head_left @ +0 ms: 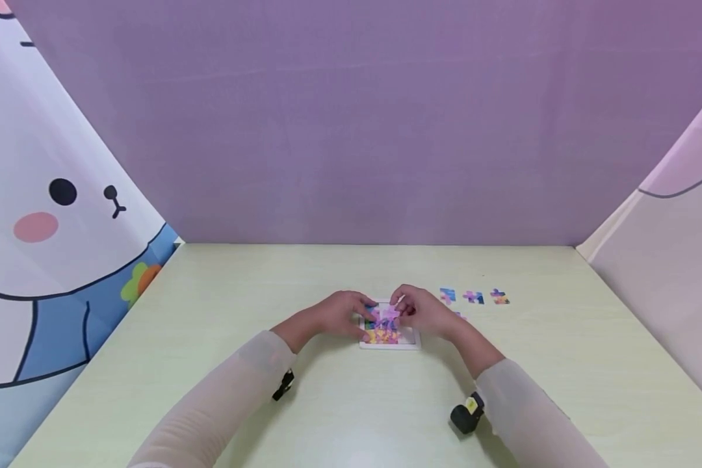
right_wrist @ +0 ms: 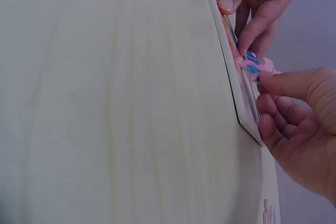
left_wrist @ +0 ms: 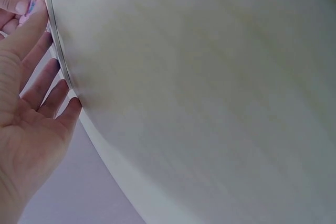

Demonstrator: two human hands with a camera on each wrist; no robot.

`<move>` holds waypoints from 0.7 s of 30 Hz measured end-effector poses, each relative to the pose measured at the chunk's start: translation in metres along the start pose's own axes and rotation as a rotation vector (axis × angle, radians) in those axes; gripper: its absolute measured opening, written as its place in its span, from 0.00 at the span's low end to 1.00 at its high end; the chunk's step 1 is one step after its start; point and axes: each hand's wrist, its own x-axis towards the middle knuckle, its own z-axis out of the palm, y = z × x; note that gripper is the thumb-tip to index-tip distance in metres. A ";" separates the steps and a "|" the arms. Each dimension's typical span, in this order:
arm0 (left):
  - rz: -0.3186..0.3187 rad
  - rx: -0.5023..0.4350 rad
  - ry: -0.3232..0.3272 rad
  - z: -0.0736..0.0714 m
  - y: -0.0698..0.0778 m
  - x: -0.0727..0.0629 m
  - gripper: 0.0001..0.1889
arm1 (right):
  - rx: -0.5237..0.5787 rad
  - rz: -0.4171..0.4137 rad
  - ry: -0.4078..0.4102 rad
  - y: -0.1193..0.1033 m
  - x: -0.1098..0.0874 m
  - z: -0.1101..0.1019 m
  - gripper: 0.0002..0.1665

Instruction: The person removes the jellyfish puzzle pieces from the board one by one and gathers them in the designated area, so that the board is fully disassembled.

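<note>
A small white puzzle tray (head_left: 389, 347) lies on the table between the hands, partly filled with colourful jigsaw pieces (head_left: 382, 337). My left hand (head_left: 340, 314) rests at its left side, thumb on the near left corner and fingers reaching over the far part. In the left wrist view those fingers look fairly straight. Over the tray's right half, my right hand (head_left: 426, 312) pinches a pink and blue jigsaw piece (right_wrist: 253, 67) between thumb and fingers. The right wrist view shows this piece tilted just above the tray, close to the left fingertips.
Right of the tray lie loose jigsaw pieces (head_left: 474, 297) in a loose row, with another piece (head_left: 461, 316) partly hidden behind the right hand. A purple cloth wall (head_left: 380, 130) stands behind the pale table (head_left: 257, 279), and printed cloth panels flank both sides.
</note>
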 end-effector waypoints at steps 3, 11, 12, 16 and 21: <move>-0.008 0.001 0.002 0.000 0.000 0.000 0.20 | 0.048 -0.004 0.009 0.003 -0.002 -0.003 0.16; -0.047 -0.017 -0.001 0.001 0.001 -0.001 0.19 | 0.108 -0.021 0.040 0.007 -0.013 -0.011 0.14; -0.049 -0.017 0.000 0.001 0.002 -0.001 0.19 | 0.120 -0.019 0.043 0.006 -0.015 -0.012 0.14; -0.059 -0.023 0.002 0.000 0.003 -0.001 0.19 | 0.155 -0.034 0.047 0.005 -0.023 -0.016 0.14; -0.074 -0.037 0.004 0.000 0.005 -0.002 0.19 | 0.171 -0.048 0.040 0.005 -0.032 -0.021 0.14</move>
